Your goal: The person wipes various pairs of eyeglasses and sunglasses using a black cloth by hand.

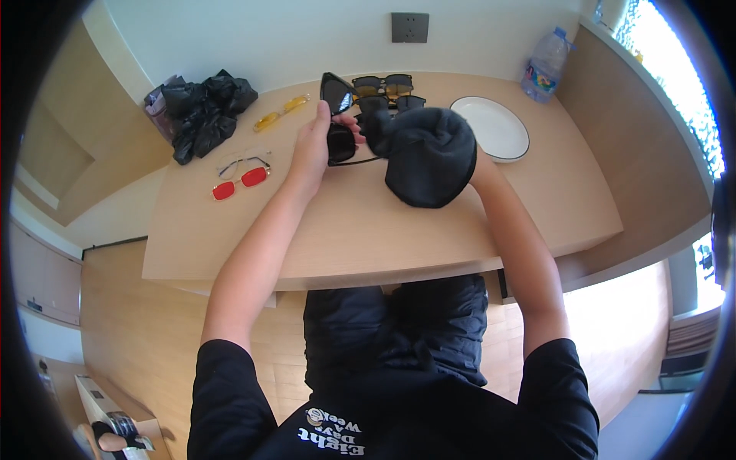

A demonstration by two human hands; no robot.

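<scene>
My left hand (pixel 310 147) grips a pair of black sunglasses (pixel 341 143), its thumb along the near side and fingertips showing beyond the frame. The sunglasses stand on their side, one dark lens above the other, with a thin temple reaching right toward a black cloth (pixel 431 157). That cloth is bunched and rounded, and it hides nearly all of my right hand (pixel 481 170), which is closed on it from the right. Part of the cloth extends left, close to the sunglasses. The right fingers are out of sight behind the fabric.
More dark sunglasses (pixel 396 80) lie beyond my hands. Yellow-lensed glasses (pixel 280 113), red-lensed glasses (pixel 239 184) and clear glasses (pixel 247 163) lie left, near a crumpled black plastic bag (pixel 208 111). A white plate (pixel 494 126) and water bottle (pixel 546 67) stand right on the wooden desk (pixel 360 238).
</scene>
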